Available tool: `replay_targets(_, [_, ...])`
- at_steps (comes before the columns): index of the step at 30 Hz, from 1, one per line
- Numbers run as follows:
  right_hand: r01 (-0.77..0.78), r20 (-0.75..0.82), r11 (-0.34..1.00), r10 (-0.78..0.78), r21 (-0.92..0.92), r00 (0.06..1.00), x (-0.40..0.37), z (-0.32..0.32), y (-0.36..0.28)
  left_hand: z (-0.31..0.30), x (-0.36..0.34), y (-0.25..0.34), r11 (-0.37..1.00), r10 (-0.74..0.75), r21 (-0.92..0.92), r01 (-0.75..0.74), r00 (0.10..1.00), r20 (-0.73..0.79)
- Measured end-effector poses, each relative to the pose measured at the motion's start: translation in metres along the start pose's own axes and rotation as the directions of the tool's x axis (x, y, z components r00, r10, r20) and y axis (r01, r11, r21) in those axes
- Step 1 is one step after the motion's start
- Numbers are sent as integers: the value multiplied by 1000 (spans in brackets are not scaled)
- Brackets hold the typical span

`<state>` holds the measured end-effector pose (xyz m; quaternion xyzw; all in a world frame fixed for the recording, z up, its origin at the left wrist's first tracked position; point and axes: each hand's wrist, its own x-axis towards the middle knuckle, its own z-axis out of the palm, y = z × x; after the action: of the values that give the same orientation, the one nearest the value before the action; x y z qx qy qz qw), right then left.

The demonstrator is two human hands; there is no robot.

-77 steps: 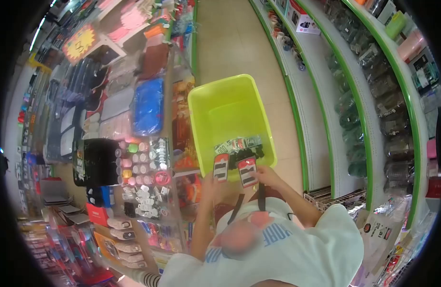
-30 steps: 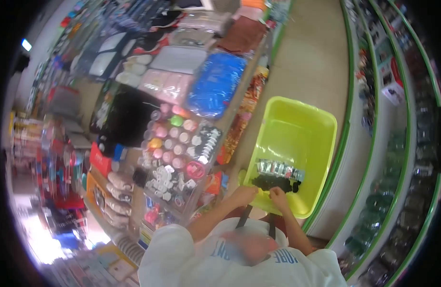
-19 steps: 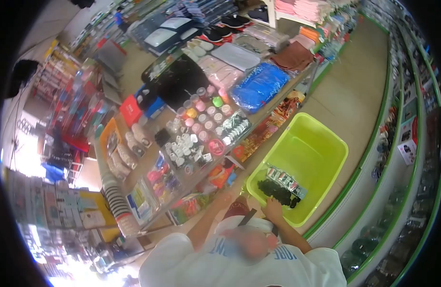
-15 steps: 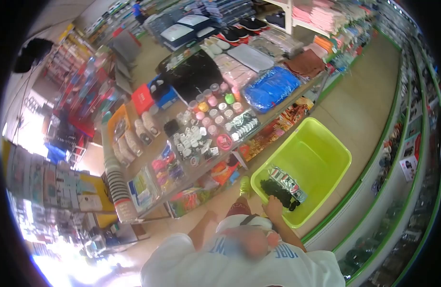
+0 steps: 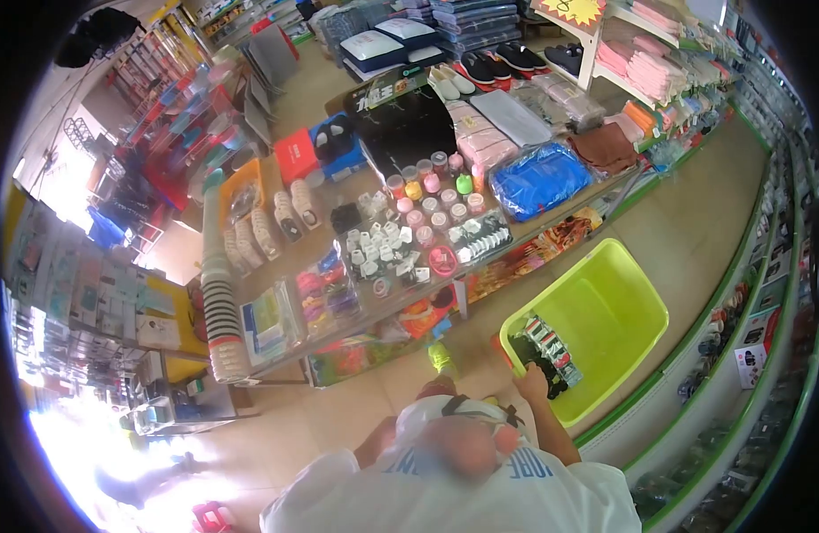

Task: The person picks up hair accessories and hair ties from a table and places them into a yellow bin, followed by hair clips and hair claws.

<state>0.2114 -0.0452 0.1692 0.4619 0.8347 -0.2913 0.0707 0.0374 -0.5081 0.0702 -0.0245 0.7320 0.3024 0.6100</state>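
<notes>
My right hand (image 5: pixel 531 382) is at the near left rim of a yellow-green plastic tub (image 5: pixel 605 311). Its fingers bend over the rim, close to the black items inside. In the tub's near end lie a bunch of small black pieces (image 5: pixel 553 387) and a row of packaged items (image 5: pixel 548 342) with white, red and green labels; their exact kind is too small to make out. Of my left arm only the forearm (image 5: pixel 377 441) shows; the hand is hidden by my white shirt.
A display table (image 5: pixel 338 333) on the left carries cups, jars, slippers and a blue wrapped pack (image 5: pixel 541 182). Shelves with green edges (image 5: pixel 694 391) curve along the right. My bright yellow shoe (image 5: pixel 441 358) is on the tiled floor between table and tub.
The view has turned, so the table and tub appear farther right and slightly lower. My right hand stays at the tub's rim. The left forearm shows less than before.
</notes>
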Motion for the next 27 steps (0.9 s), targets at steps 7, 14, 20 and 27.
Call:
replay_targets(7, [-94,79,995,91,35,993,4,1,0,-67,68,131,963,83,-242,-117,986,-145])
replay_targets(14, [-162,223,986,167,-37,960,25,13,15,-100,97,194,913,328,-190,-361,927,-184])
replay_targets(20, [-233,289,953,281,-192,915,45,21,8,-120,103,165,948,202,-219,-233,967,-156])
replay_targets(27, [-337,323,842,487,-422,812,67,29,-9,-152,103,83,985,42,-162,-56,995,-93])
